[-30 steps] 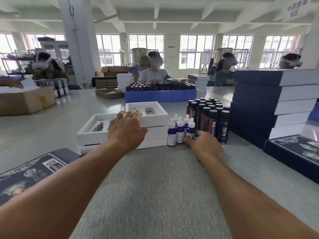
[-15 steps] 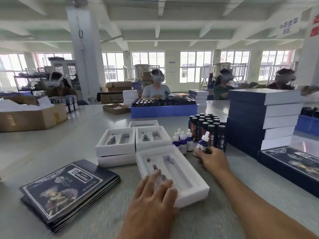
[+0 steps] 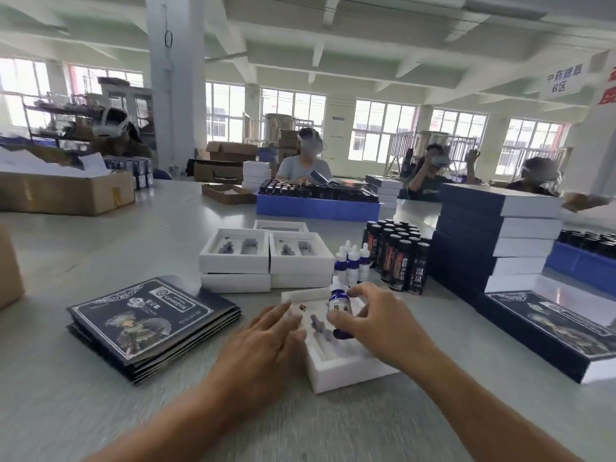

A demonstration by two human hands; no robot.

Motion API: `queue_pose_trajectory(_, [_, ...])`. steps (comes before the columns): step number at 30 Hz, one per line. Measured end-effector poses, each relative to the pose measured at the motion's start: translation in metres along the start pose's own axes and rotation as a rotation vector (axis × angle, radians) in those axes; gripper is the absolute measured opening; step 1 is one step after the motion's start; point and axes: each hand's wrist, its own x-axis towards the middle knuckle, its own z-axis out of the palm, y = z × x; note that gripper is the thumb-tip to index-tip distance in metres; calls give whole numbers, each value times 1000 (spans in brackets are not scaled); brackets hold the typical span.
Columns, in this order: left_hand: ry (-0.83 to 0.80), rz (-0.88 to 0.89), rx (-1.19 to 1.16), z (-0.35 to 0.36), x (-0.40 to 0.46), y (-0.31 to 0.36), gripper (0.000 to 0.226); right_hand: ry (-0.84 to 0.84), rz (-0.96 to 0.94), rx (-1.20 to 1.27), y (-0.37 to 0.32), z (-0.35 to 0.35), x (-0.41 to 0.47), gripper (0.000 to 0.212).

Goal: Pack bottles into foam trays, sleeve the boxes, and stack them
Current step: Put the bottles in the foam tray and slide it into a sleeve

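R hand (image 3: 373,323): fingers pinch small blue dropper bottle (image 3: 339,303), held over foam tray (image 3: 346,365), not seated yet
L hand (image 3: 266,341): flat, fingers straight, pressing tray's left edge to steady it
Step tip: line bottle w/ its cut-out, cap toward tray's far end, lay flat, press in evenly; keep L hand down so tray won't skid
Edges: tall black bottles (image 3: 398,255) & spare droppers just behind; sleeve stack (image 3: 150,325) left, boxed stack (image 3: 493,238) right
Room: bare table (image 3: 100,411) near side, pull back that way

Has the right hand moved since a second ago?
Yes. The right hand has come away from the cluster of small bottles toward the person, and now holds a blue bottle over the foam tray.
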Motion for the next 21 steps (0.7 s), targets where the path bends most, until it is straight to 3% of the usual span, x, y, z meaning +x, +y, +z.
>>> queue_pose_trajectory(5, [-35, -11, -5, 7, 1, -4, 62, -42, -109, -319, -7, 14, -11, 61])
queue_pose_trajectory(10, [-45, -17, -17, 8, 1, -4, 62, -122, -109, -302, -8, 9, -10, 42])
queue_pose_trajectory(21, [23, 46, -16, 5, -1, 14, 53, -249, -54, -278, -13, 10, -7, 37])
